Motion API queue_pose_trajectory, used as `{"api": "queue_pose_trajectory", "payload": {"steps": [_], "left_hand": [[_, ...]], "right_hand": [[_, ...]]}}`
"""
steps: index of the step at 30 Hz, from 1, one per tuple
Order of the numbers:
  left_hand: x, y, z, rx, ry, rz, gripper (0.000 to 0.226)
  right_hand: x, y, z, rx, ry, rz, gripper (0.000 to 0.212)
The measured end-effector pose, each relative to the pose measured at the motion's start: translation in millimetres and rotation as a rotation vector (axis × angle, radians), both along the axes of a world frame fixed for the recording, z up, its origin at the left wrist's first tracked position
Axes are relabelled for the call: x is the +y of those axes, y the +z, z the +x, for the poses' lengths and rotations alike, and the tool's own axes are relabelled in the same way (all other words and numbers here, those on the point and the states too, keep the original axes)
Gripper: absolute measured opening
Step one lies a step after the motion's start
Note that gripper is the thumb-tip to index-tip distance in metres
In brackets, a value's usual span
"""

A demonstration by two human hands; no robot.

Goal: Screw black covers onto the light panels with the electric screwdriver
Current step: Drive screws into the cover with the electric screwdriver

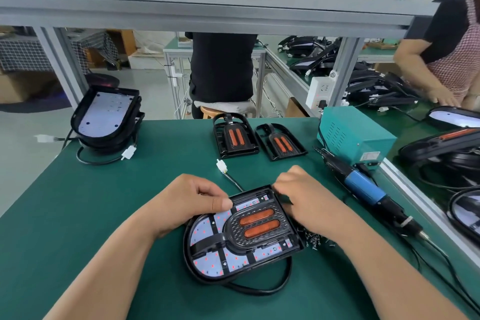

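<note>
Counter (104, 215): carrying light panel (207, 265) at 6 o'clock, black cover (235, 231) lying inside. Electric screwdriver (363, 187): idling at 3 o'clock. Left hand (192, 200): grip pinching panel rim. Right hand (304, 197): grip curled at cover's corner, contents indiscernible. Seating flush advisable first.

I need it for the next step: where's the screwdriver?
In the head view the screwdriver lies unheld on the green mat at the right, between the right hand and the teal box.
</note>
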State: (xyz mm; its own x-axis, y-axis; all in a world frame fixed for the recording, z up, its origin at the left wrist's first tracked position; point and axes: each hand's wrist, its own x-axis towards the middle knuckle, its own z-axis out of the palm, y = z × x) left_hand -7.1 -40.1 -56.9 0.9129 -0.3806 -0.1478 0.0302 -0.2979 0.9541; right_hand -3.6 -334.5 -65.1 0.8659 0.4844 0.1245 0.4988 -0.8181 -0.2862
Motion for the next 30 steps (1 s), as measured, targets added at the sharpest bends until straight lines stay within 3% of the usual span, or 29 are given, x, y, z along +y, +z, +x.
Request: {"api": "queue_pose_trajectory", "payload": {"steps": [18, 25, 30], "left_hand": [[10, 10, -1, -0.011, -0.08, 0.016, 0.041], [3, 14, -1, -0.082, -0.04, 0.074, 0.052], [4, 10, -2, -0.131, -0.059, 0.179, 0.041]], "right_hand": [[27, 6, -4, 0.073, 0.044, -0.007, 0.021], [24, 10, -4, 0.127, 0.166, 0.12, 0.022], [23, 6, -3, 0.169, 0.137, 0.205, 0.026]]}}
